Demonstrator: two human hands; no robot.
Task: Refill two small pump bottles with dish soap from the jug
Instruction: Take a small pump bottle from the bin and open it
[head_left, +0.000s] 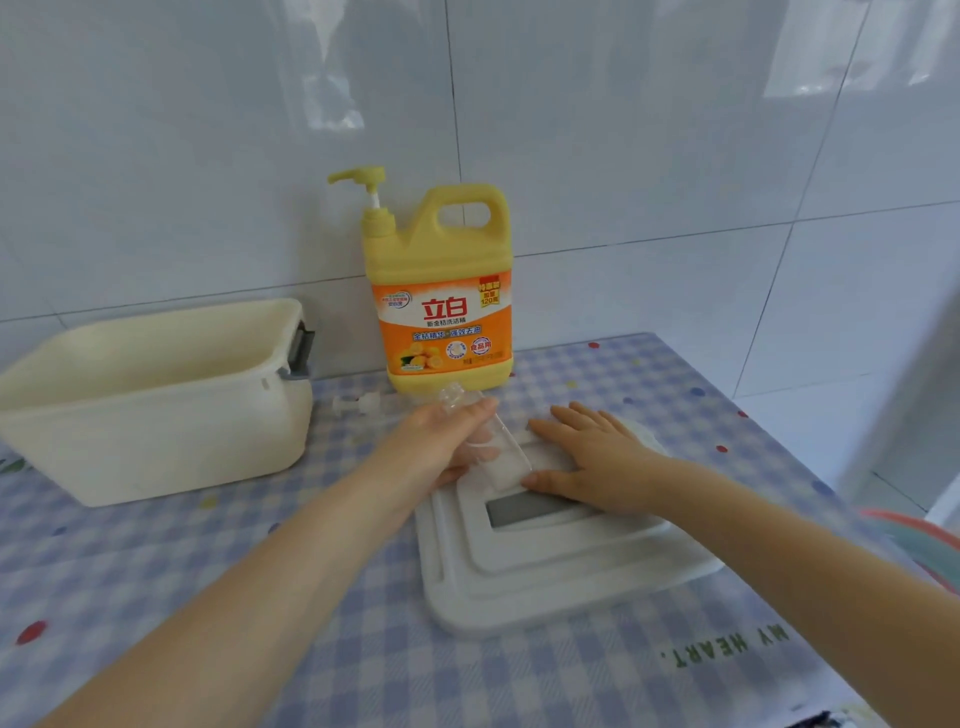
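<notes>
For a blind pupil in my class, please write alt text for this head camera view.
A person's left hand holds a clear small bottle over a white lid while the right hand rests flat on it. Behind stand a yellow soap jug and a cream tub.

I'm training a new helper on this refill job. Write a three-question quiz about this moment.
1. True or false: the yellow plastic soap jug lies on its side.
2. Which hand holds the clear plastic small bottle: A left, B right?
3. Fill in: the right hand rests flat on the white plastic ___.

Key: 1 false, it stands upright by the tiled wall. 2 A, the left hand. 3 lid.
</notes>
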